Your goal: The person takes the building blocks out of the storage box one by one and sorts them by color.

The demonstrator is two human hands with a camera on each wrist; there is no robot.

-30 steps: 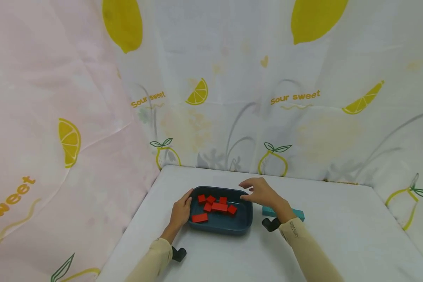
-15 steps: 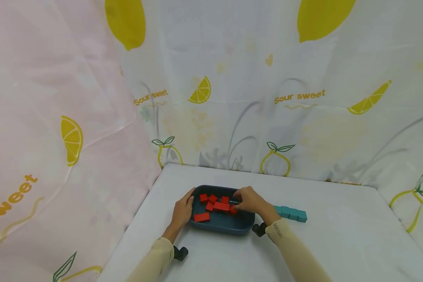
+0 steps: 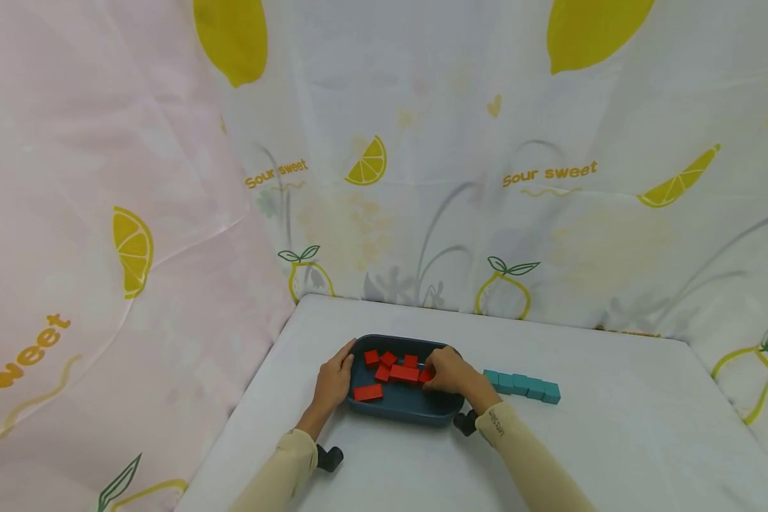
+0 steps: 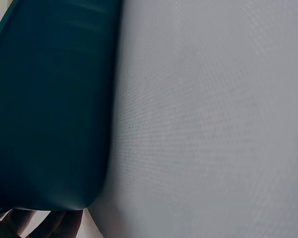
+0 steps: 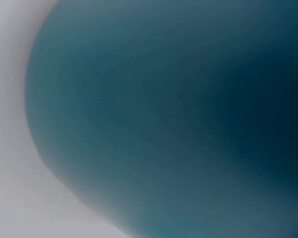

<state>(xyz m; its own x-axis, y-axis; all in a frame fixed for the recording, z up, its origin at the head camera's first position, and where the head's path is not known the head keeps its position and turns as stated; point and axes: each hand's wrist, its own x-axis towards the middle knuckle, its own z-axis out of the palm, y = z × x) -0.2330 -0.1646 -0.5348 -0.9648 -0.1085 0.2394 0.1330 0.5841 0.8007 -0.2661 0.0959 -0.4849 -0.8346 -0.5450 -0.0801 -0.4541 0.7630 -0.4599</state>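
Observation:
A dark blue rectangular tray point(image 3: 403, 412) holds several red blocks point(image 3: 404, 373), some cubes and some longer. At its left end my left hand point(image 3: 333, 380) grips the wall, thumb near the rim; its fingers point(image 4: 54, 225) show under the tray's corner in the left wrist view. Over the right end reaches my right hand point(image 3: 451, 371), with thumb and fingertips pinching a red cube point(image 3: 425, 375) that they partly cover. The tray's wall point(image 5: 139, 119) fills most of the right wrist view, blurred, with the right fingers out of sight.
A row of several teal cubes point(image 3: 522, 386) lies on the white table point(image 3: 614, 427), just right of the tray. Behind and to the left hangs a lemon-print cloth point(image 3: 422, 178), meeting the table's back edge.
My right hand has come down and left into the tray and closed its fingers on a red cube, uncovering more of the teal row. My left hand stays at the tray's left end.

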